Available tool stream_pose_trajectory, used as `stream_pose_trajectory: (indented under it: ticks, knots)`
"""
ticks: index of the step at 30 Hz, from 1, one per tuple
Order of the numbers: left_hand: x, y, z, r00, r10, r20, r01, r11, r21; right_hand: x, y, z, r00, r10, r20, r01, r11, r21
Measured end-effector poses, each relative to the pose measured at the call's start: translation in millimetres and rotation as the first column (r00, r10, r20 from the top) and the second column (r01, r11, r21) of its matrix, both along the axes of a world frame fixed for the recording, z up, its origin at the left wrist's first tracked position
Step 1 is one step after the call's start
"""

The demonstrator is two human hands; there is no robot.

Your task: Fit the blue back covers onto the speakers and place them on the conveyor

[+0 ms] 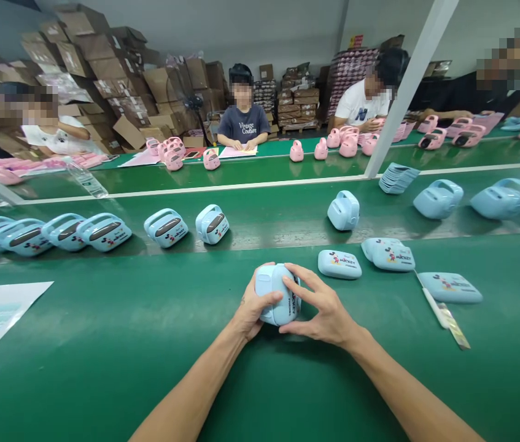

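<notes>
In front of me, a light blue plastic housing (269, 282) is held up between both hands, turned on its side. A rounded blue cover (293, 301) with Mickey lettering sits against its right face; whether it is fully seated I cannot tell. My left hand (251, 310) wraps the housing from the left, thumb across the front. My right hand (326, 310) spans the cover with fingers on top and thumb underneath. To the right lie loose printed covers (339, 264), (391, 255), (450, 287) and a white-handled tool (435, 307) with a flat strip at its end.
Blue handled housings (343, 210) stand on the belt ahead, with printed ones (166, 228) in a row at left. A stack of blue parts (398, 178) is at right. Paper sheets (6, 313) lie left. Several people work across a white rail (241, 186).
</notes>
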State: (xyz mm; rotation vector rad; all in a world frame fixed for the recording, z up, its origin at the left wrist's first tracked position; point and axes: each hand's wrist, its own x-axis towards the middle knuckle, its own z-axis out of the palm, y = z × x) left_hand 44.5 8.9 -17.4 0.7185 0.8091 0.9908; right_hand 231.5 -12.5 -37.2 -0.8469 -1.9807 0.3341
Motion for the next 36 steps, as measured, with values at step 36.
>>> stream_pose_trajectory:
  ticks: [36]
  knots:
    - [-4, -1, 1.6, 1.000, 0.008, 0.027, -0.008, 1.000, 0.002, -4, 0, 8.0, 0.998, 0.058, -0.030, -0.061, 0.995, -0.083]
